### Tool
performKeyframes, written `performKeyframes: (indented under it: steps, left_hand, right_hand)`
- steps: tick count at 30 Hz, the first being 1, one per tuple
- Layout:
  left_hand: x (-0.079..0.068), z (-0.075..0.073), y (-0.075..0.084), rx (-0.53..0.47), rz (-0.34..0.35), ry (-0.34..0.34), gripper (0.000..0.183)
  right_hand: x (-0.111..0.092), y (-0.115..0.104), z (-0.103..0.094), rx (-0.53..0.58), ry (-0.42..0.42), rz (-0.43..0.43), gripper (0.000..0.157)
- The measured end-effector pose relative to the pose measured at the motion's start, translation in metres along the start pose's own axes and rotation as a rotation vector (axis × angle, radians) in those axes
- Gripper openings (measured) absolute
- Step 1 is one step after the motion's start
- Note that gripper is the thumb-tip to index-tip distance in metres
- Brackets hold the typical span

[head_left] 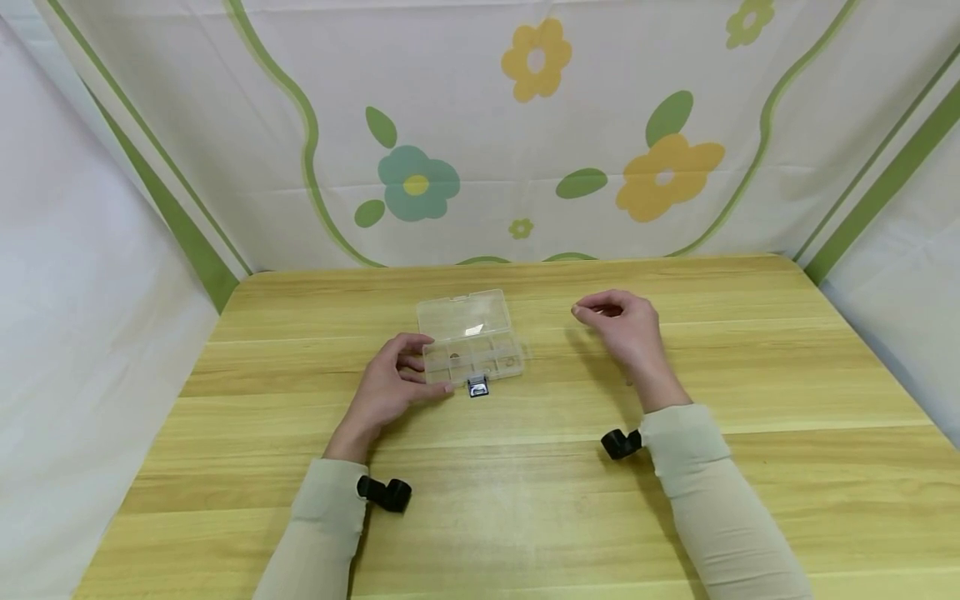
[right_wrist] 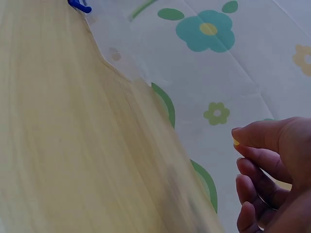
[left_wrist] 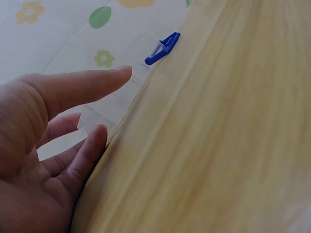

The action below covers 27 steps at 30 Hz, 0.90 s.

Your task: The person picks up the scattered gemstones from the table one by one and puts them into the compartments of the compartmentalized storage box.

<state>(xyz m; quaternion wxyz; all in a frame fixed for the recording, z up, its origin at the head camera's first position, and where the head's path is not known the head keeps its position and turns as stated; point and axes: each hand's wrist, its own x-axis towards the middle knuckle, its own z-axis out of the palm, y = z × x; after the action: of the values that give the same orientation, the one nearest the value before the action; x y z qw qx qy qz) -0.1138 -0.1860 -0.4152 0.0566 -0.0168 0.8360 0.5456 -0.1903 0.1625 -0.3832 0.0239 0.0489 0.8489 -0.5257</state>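
A clear plastic compartment box [head_left: 474, 367] lies on the table, its hinged lid [head_left: 462, 318] swung back. A blue latch [head_left: 477, 387] sticks out at its front; the left wrist view shows this blue latch [left_wrist: 163, 49] too. Several small pieces, one of them a dark piece [head_left: 454, 356], lie in the compartments. My left hand [head_left: 392, 379] holds the box at its left end, thumb along the front and fingers at the side. Right of the box, above the table, my right hand [head_left: 621, 323] pinches a tiny yellow piece [right_wrist: 236, 142] between thumb and index fingertip; its shape is mostly hidden.
The wooden table [head_left: 517, 500] reaches back to a white cloth [head_left: 480, 125] printed with flowers. White cloth walls stand at both sides. Black wrist cameras, the left camera [head_left: 390, 495] and the right camera [head_left: 621, 444], jut from the sleeves.
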Motion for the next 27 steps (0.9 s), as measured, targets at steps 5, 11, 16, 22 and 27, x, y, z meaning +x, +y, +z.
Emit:
performKeyframes:
  steps: [5, 11, 16, 22, 27]
  left_hand:
    - [0.0, 0.0, 0.0, -0.004, -0.006, 0.001, 0.072]
    - [0.0, 0.001, 0.0, -0.004, -0.006, 0.003, 0.072]
    - [0.0, 0.002, 0.0, -0.005, -0.008, 0.001, 0.073]
    - [0.0, 0.002, 0.001, 0.001, -0.007, 0.001, 0.073]
    - [0.001, 0.002, 0.0, 0.004, -0.004, 0.002, 0.073]
  right_hand:
    - [0.0, 0.0, 0.008, -0.019, -0.016, -0.037, 0.028]
    - [-0.003, -0.003, 0.016, -0.057, -0.04, -0.072, 0.025]
    - [-0.006, -0.005, 0.023, -0.056, -0.057, -0.091, 0.022]
    - [-0.009, -0.006, 0.029, -0.064, -0.06, -0.124, 0.02]
    - [-0.011, -0.008, 0.036, -0.066, -0.072, -0.146, 0.019]
